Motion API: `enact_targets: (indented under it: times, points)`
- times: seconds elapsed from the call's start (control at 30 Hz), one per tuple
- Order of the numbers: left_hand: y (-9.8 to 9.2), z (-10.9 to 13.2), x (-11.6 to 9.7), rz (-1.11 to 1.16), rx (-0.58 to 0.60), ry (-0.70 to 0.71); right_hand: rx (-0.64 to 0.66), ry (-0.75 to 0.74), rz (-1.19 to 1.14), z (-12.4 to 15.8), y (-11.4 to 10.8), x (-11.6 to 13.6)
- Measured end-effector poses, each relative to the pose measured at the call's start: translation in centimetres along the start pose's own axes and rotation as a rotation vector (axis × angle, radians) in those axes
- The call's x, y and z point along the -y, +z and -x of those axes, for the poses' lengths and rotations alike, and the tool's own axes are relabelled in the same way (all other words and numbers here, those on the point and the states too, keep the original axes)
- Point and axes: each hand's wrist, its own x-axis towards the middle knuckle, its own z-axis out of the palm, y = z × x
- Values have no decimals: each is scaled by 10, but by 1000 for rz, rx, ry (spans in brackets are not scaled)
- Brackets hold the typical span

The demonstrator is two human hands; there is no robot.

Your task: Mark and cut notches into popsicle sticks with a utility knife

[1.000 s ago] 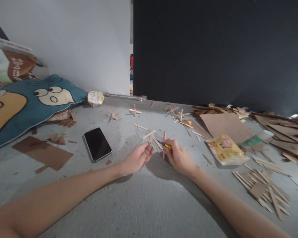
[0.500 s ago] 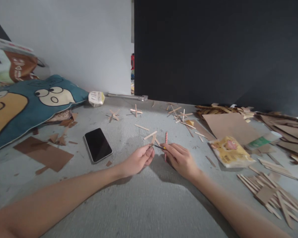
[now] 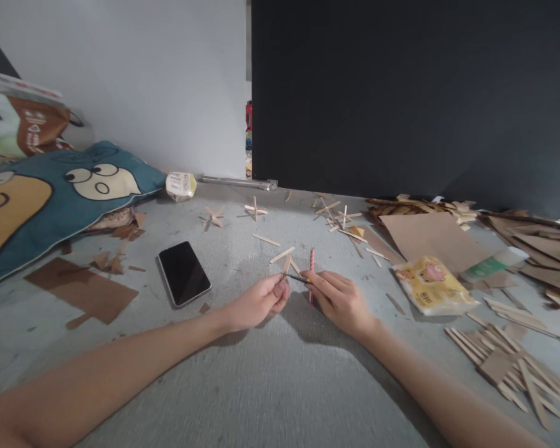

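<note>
My left hand pinches a wooden craft stick between thumb and fingertips. The stick points up and away from me. In my right hand is a slim dark tool with a yellow part, its kind too small to tell. The dark end of this tool meets the stick at my left fingertips. A red-and-white striped rod runs behind my right fingers and shows above and below them; I cannot tell if they grip it. Just beyond the hands lie more loose craft sticks.
Left of my hands lies a black phone, with cut cardboard and a blue cushion farther left. Crossed-stick pieces stand at the back. To the right are a yellow packet, a green-and-white tube and piled craft sticks.
The dark tool has tilted slightly at the stick. Otherwise both hands and the things around them look nearly the same.
</note>
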Motion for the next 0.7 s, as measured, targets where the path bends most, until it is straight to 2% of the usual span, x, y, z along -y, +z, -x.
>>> enact_targets:
  times: [0.23, 0.5, 0.7]
  points:
    - [-4, -2, 2, -138, 7, -31, 37, -25, 41, -2, 1, 3]
    - [-2, -3, 2, 35, -44, -35, 39, -9, 36, 0, 2, -2]
    - [-3, -3, -1, -42, -36, -69, 44, -30, 40, -1, -1, 2]
